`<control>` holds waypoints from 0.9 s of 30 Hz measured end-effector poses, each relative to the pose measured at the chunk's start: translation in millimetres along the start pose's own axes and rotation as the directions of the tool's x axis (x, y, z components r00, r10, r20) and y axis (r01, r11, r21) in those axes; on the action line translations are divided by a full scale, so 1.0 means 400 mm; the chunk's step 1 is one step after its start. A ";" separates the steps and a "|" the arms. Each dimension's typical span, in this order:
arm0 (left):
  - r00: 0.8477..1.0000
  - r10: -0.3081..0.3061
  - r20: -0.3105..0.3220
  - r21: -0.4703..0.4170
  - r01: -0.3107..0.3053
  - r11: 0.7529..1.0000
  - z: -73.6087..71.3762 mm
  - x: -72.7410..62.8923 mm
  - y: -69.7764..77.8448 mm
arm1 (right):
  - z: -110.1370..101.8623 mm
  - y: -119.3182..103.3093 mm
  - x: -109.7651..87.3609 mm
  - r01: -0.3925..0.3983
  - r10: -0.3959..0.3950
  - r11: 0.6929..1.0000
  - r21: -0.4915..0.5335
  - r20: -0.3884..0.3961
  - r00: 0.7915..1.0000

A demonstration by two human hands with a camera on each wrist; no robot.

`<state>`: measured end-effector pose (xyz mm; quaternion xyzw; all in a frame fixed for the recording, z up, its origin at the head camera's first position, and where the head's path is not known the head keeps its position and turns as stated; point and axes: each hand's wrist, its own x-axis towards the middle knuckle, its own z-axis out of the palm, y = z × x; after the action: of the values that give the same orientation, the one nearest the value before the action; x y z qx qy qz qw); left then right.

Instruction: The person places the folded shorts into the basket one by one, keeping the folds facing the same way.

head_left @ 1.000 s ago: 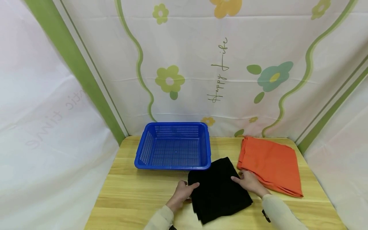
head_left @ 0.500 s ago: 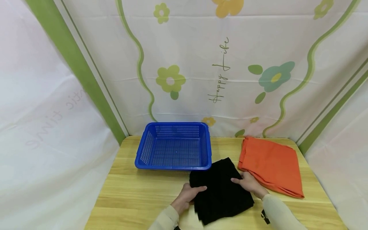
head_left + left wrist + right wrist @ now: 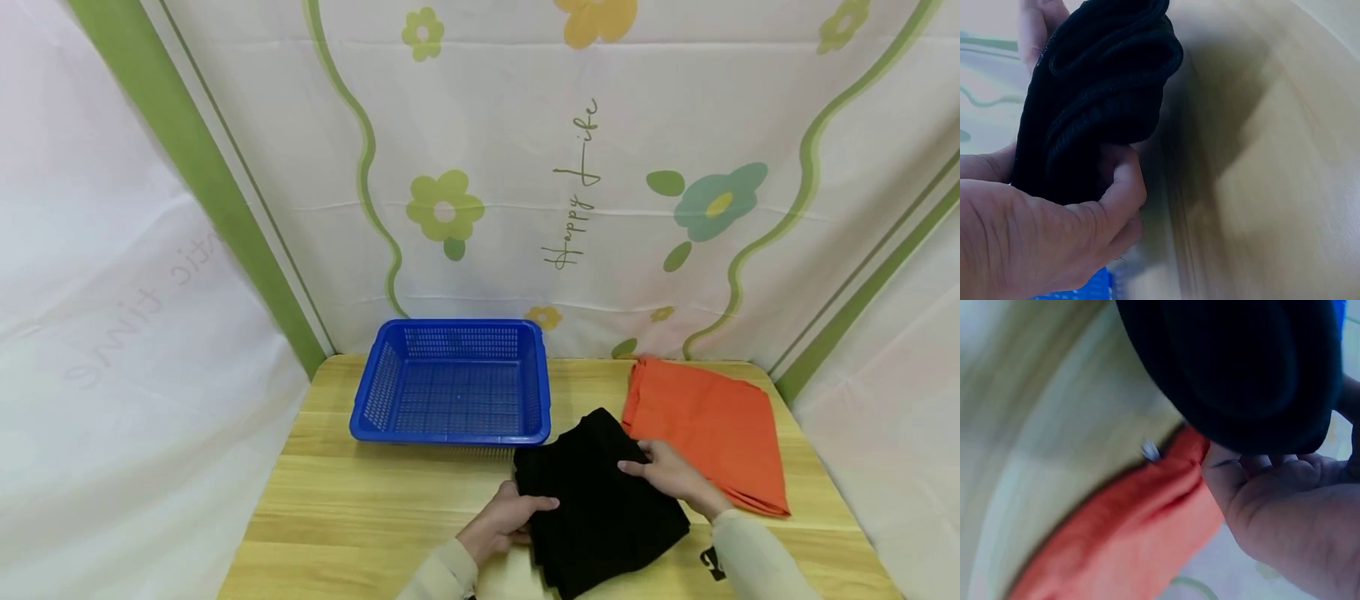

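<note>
Between both hands is a folded black cloth garment, several layers thick, as its edge in the left wrist view shows. My left hand grips its left side, thumb on top and fingers curled beneath. On the opposite side my right hand pinches the edge, thumb over the upper face and fingers under. Seen from the left wrist, the black garment stands above the wooden surface, casting a shadow. A folded orange garment lies just beyond my right hand, partly overlapped by that hand and the black one.
A blue plastic basket with perforated walls and nothing in it stands at the back left of the wooden table. Behind the table hangs a white curtain printed with flowers. More white fabric closes off both sides.
Both hands have moved a little to the right with the black garment, and its near edge is lower in view. The left thumb reaches further over it. Basket and orange garment stay put.
</note>
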<state>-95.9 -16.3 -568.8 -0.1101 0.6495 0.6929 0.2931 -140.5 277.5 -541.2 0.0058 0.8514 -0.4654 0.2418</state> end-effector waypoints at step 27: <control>0.962 0.131 0.241 -0.121 -0.104 0.987 0.009 -0.074 0.140 | -0.149 -0.132 -0.116 0.122 -0.122 0.988 -0.091 -0.005 0.992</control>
<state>-102.1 -19.6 -505.6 0.0007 0.5749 0.7513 0.3240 -136.0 305.0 -453.1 -0.0547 0.8716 -0.4403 0.2083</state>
